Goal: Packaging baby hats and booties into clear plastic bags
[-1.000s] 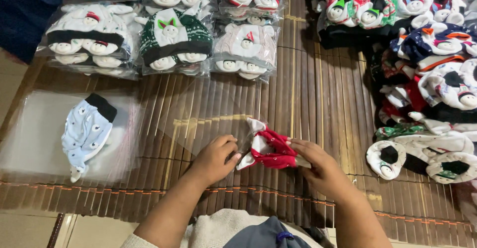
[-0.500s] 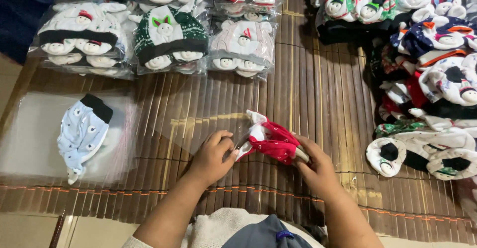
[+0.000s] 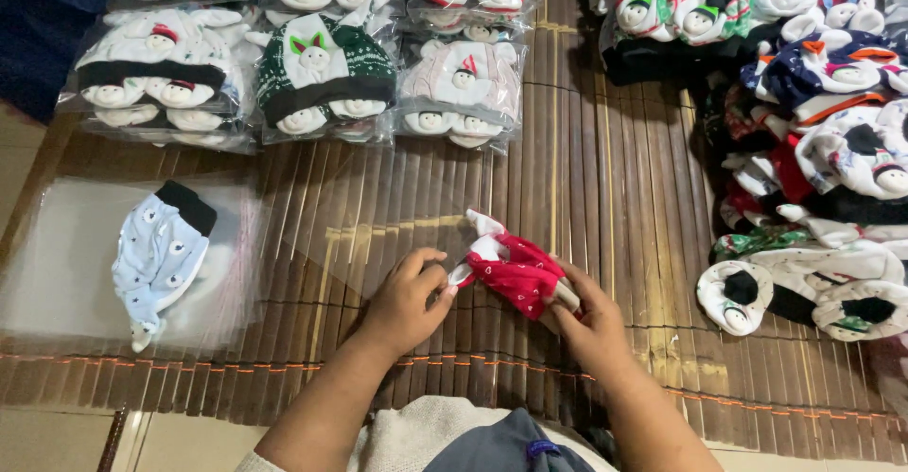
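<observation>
Clear bags (image 3: 326, 79) beyond hands: each packed with folded small garments. Flat clear bag (image 3: 66, 264) left of left hand (image 3: 407, 302): pale blue garment (image 3: 156, 259) on it. Red garment (image 3: 515, 273) between hands, long axis slanting, white end up-left. Both hands pinch it shut, right hand (image 3: 591, 325) at lower end.

light: even, soft — shadows: faint | glare: plastic bags (image 3: 151, 131) | focus: sharp

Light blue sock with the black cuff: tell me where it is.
In the head view, the light blue sock lies at the left on clear plastic bags, left of the left hand.
</observation>
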